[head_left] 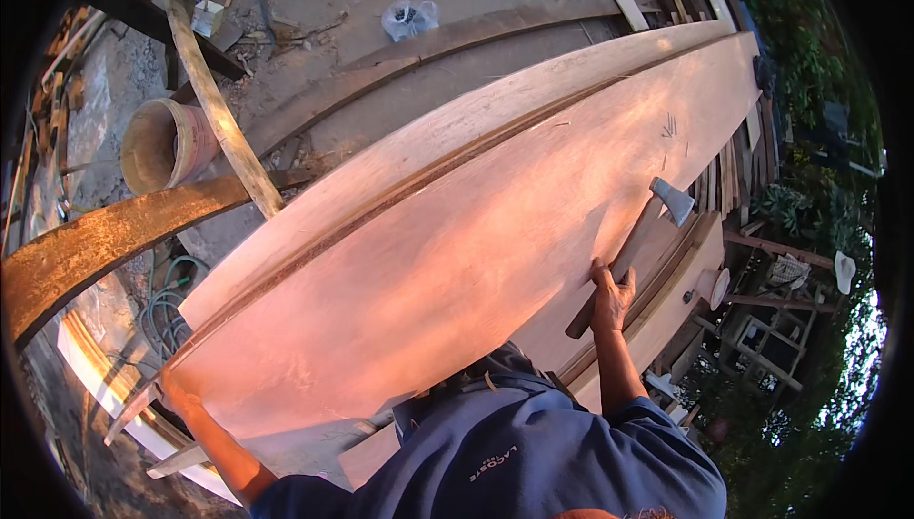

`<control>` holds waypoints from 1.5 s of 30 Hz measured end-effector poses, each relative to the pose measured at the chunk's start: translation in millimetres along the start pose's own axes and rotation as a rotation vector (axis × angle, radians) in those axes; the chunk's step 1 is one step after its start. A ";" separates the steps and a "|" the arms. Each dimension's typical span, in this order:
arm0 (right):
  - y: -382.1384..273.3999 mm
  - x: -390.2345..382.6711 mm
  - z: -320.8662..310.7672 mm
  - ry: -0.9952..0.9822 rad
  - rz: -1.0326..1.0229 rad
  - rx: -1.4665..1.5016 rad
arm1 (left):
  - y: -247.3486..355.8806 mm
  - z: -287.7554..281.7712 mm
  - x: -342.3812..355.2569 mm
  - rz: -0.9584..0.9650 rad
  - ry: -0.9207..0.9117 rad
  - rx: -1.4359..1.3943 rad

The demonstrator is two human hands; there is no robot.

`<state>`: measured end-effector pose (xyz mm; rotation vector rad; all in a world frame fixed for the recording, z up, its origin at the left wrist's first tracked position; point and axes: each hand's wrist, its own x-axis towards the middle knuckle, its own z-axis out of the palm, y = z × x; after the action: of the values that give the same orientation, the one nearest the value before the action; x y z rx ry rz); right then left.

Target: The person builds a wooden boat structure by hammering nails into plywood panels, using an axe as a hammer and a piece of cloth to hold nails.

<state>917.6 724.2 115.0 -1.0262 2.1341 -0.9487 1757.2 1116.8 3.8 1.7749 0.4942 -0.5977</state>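
A hatchet (673, 201) with a grey metal head and a wooden handle is in my right hand (611, 298). The fingers wrap round the handle, and the head points away from me. In front of me lies a broad, pale wooden panel (428, 262), with a second plank (419, 138) along its far side and a dark gap between them. My left hand (177, 388) is at the panel's left end, against its edge. Its fingers are hidden, so whether they grip the wood does not show.
Beyond the planks, a worn bucket (157, 148) stands near a leaning stick (214, 100) and a curved, weathered beam (124, 233). A clear plastic bag (409, 19) rests on the ground. More boards (681, 276) lie at the right, and a coiled hose (167, 314) at the left.
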 end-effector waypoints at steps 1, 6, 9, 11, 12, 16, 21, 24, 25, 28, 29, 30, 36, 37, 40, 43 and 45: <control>-9.8 -3.8 -0.1 -0.041 0.087 0.006 | -0.9 2.5 -8.1 -0.019 -0.010 -0.003; -29.6 -13.8 7.8 -0.046 0.250 0.086 | 3.5 -6.6 -43.6 -0.029 0.002 -0.029; -28.1 -11.8 9.2 -0.087 0.270 0.213 | 6.8 -55.9 -9.4 -0.064 -0.209 -0.035; -40.8 -15.0 11.1 -0.104 0.272 0.205 | 14.8 -57.9 -2.2 -0.110 -0.238 0.013; -37.7 -14.2 9.6 -0.098 0.276 0.204 | 17.0 -57.5 3.3 -0.151 -0.265 0.059; -26.7 -8.7 0.8 -0.100 0.272 0.155 | 26.0 -74.9 30.5 -0.092 -0.385 0.057; -34.4 -10.6 0.8 -0.172 0.351 0.181 | 33.8 -69.1 41.6 0.129 -0.464 0.115; -34.1 -11.7 3.2 -0.174 0.340 0.161 | 41.8 -56.4 37.5 0.035 -0.321 0.110; -36.0 -13.8 6.2 -0.162 0.338 0.160 | 43.4 -42.7 33.9 -0.058 -0.202 0.070; -40.7 -17.5 10.9 -0.118 0.329 0.193 | 53.7 -12.1 5.6 -0.169 -0.079 0.019; -39.7 -16.1 10.7 -0.125 0.326 0.203 | 57.3 -22.6 4.7 -0.128 -0.131 0.077; -39.4 -16.7 11.0 -0.131 0.317 0.207 | 55.2 -28.4 3.2 -0.065 -0.238 0.184; -35.7 -15.7 0.4 -0.135 0.230 0.058 | 45.4 -47.3 35.3 0.173 -0.690 0.243; -32.9 -10.1 -6.3 -0.141 0.240 0.066 | 50.0 -58.6 44.4 0.182 -0.685 0.254; -35.8 -4.9 -17.4 -0.017 -0.391 -0.639 | 51.5 -61.7 52.6 0.403 -0.647 0.559; -71.0 -27.7 -0.9 -0.080 0.043 -0.140 | 35.1 -32.5 38.2 0.273 -0.575 0.395; -72.2 -32.2 6.7 -0.153 0.067 -0.210 | 42.6 -15.5 27.4 -0.005 -0.182 0.190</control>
<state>969.2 715.9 174.7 -1.0825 2.1571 -0.6034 1806.8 1121.0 22.1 1.8754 0.3251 -0.8241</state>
